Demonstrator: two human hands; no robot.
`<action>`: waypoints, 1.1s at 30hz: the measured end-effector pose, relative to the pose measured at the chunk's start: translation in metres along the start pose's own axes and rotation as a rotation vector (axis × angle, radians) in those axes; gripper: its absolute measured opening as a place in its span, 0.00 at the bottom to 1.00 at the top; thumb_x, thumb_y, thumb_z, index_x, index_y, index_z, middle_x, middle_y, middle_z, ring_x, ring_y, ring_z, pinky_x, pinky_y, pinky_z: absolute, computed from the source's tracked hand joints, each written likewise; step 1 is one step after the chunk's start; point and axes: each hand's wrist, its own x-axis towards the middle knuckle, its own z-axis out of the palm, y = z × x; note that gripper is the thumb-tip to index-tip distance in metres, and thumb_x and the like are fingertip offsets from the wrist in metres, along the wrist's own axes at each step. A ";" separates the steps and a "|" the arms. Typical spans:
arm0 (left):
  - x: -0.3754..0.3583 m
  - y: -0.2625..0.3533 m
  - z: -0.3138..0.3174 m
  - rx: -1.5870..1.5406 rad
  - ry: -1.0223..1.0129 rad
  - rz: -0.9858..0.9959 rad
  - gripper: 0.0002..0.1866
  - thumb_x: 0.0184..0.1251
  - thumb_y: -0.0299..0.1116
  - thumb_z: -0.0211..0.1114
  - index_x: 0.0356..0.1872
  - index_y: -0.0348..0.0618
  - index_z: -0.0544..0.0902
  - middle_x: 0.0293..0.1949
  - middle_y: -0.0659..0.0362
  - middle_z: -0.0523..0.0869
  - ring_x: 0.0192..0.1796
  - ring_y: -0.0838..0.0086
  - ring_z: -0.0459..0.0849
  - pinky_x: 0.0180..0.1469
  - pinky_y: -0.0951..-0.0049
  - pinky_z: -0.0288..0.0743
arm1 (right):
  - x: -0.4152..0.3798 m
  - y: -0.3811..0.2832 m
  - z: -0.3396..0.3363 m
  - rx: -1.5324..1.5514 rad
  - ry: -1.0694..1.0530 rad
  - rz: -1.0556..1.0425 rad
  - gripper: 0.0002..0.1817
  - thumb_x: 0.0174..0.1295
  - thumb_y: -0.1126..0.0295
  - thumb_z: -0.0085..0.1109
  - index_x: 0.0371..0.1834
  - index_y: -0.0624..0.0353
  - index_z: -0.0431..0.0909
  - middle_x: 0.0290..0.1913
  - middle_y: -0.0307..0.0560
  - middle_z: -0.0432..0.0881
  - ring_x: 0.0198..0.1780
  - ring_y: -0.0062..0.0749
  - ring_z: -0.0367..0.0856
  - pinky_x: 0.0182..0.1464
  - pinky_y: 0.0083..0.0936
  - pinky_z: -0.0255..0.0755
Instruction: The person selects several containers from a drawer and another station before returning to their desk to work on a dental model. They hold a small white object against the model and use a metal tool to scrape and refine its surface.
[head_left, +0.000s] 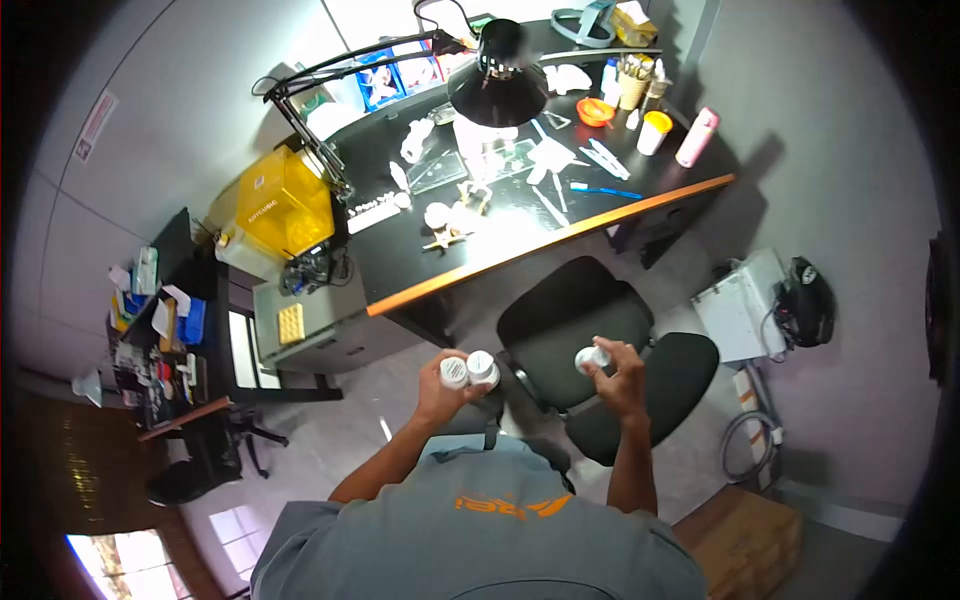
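My left hand [440, 392] is closed around two small white bottles side by side: one with a printed, text-covered top [454, 374] and one with a plain white cap [480, 366]. In my right hand [622, 375] a third small white bottle [592, 359] is gripped between thumb and fingers. Both hands are held in front of my body, over the floor and the black office chair [575, 305], short of the desk [540, 240]. Labels on the bottles are too small to read.
A black desk lamp [497, 85] lights the cluttered desktop. Toward its right stand a yellow-lidded jar [655, 132], a pink can [698, 138] and an orange bowl [595, 111]. A yellow box [285, 205] sits left of the desk; a cardboard box [745, 545] lies at lower right.
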 end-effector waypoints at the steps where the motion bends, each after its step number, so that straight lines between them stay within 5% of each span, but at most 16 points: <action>1: 0.025 0.007 -0.011 0.011 -0.014 0.003 0.26 0.48 0.25 0.90 0.47 0.42 0.84 0.44 0.62 0.91 0.49 0.81 0.87 0.53 0.72 0.84 | 0.020 -0.005 0.009 -0.002 0.011 0.043 0.24 0.56 0.67 0.81 0.56 0.59 0.87 0.47 0.52 0.90 0.48 0.48 0.86 0.54 0.40 0.78; 7: 0.138 0.030 -0.040 -0.087 -0.096 0.133 0.25 0.51 0.25 0.89 0.47 0.43 0.84 0.43 0.62 0.91 0.47 0.81 0.88 0.52 0.73 0.86 | 0.111 -0.045 0.071 0.162 -0.019 -0.003 0.26 0.51 0.64 0.84 0.53 0.59 0.88 0.41 0.52 0.90 0.44 0.45 0.87 0.47 0.38 0.80; 9: 0.154 0.028 -0.041 -0.133 -0.064 0.172 0.25 0.51 0.24 0.88 0.48 0.42 0.83 0.44 0.60 0.91 0.48 0.80 0.89 0.51 0.74 0.86 | 0.132 -0.056 0.094 0.215 -0.066 -0.101 0.26 0.49 0.67 0.87 0.53 0.57 0.89 0.37 0.47 0.88 0.36 0.33 0.84 0.41 0.28 0.79; 11: 0.159 0.035 -0.043 -0.168 -0.003 0.207 0.25 0.51 0.23 0.88 0.46 0.42 0.82 0.43 0.60 0.92 0.46 0.81 0.90 0.49 0.75 0.86 | 0.154 -0.076 0.106 0.245 -0.186 -0.109 0.25 0.51 0.64 0.85 0.52 0.60 0.88 0.39 0.50 0.89 0.40 0.41 0.86 0.44 0.35 0.79; 15: 0.152 0.018 -0.064 -0.133 0.165 0.236 0.24 0.51 0.22 0.87 0.47 0.41 0.82 0.42 0.59 0.92 0.47 0.79 0.90 0.51 0.75 0.86 | 0.193 -0.089 0.136 0.186 -0.291 -0.273 0.25 0.54 0.64 0.84 0.54 0.60 0.86 0.40 0.50 0.90 0.38 0.38 0.86 0.41 0.32 0.79; 18: 0.160 -0.019 -0.092 -0.067 0.328 0.176 0.25 0.49 0.27 0.88 0.47 0.40 0.84 0.42 0.60 0.92 0.45 0.77 0.90 0.50 0.73 0.85 | 0.233 -0.097 0.169 0.165 -0.466 -0.160 0.23 0.59 0.62 0.81 0.56 0.58 0.86 0.39 0.50 0.89 0.36 0.39 0.86 0.43 0.34 0.80; 19: 0.165 -0.029 -0.103 0.006 0.377 0.157 0.25 0.48 0.28 0.88 0.47 0.40 0.84 0.43 0.60 0.92 0.45 0.77 0.90 0.50 0.72 0.85 | 0.247 -0.091 0.190 0.092 -0.472 -0.148 0.24 0.61 0.61 0.80 0.59 0.54 0.85 0.44 0.45 0.89 0.38 0.32 0.82 0.44 0.31 0.79; 21: 0.184 -0.056 -0.119 -0.016 0.516 0.145 0.25 0.47 0.28 0.88 0.47 0.40 0.86 0.42 0.61 0.90 0.44 0.76 0.88 0.50 0.71 0.84 | 0.288 -0.082 0.240 0.269 -0.333 -0.382 0.23 0.62 0.60 0.78 0.59 0.54 0.86 0.46 0.48 0.89 0.45 0.40 0.85 0.52 0.35 0.79; 25: 0.236 -0.087 -0.140 0.062 0.697 0.130 0.26 0.44 0.24 0.90 0.45 0.42 0.86 0.42 0.64 0.88 0.44 0.78 0.86 0.51 0.71 0.82 | 0.361 -0.090 0.311 0.044 -0.312 -0.384 0.21 0.58 0.64 0.76 0.54 0.56 0.86 0.50 0.54 0.88 0.53 0.55 0.86 0.58 0.45 0.79; 27: 0.268 -0.110 -0.143 -0.171 0.685 0.122 0.25 0.43 0.24 0.90 0.44 0.43 0.86 0.40 0.65 0.89 0.43 0.78 0.86 0.50 0.72 0.83 | 0.379 -0.103 0.324 -0.007 -0.287 -0.275 0.21 0.57 0.63 0.76 0.53 0.56 0.86 0.50 0.53 0.89 0.52 0.55 0.86 0.59 0.46 0.78; 31: 0.321 -0.117 -0.138 -0.035 0.690 0.061 0.24 0.43 0.31 0.91 0.41 0.43 0.88 0.38 0.64 0.90 0.41 0.78 0.86 0.48 0.70 0.84 | 0.407 -0.074 0.363 -0.237 -0.301 -0.302 0.20 0.53 0.64 0.73 0.52 0.47 0.86 0.48 0.42 0.89 0.56 0.43 0.86 0.59 0.51 0.70; 33: 0.341 -0.123 -0.130 0.033 0.699 -0.010 0.25 0.42 0.34 0.92 0.42 0.43 0.88 0.39 0.60 0.90 0.41 0.74 0.88 0.48 0.68 0.85 | 0.412 -0.059 0.370 -0.302 -0.402 -0.269 0.21 0.53 0.65 0.73 0.53 0.47 0.86 0.49 0.44 0.88 0.56 0.45 0.86 0.59 0.50 0.70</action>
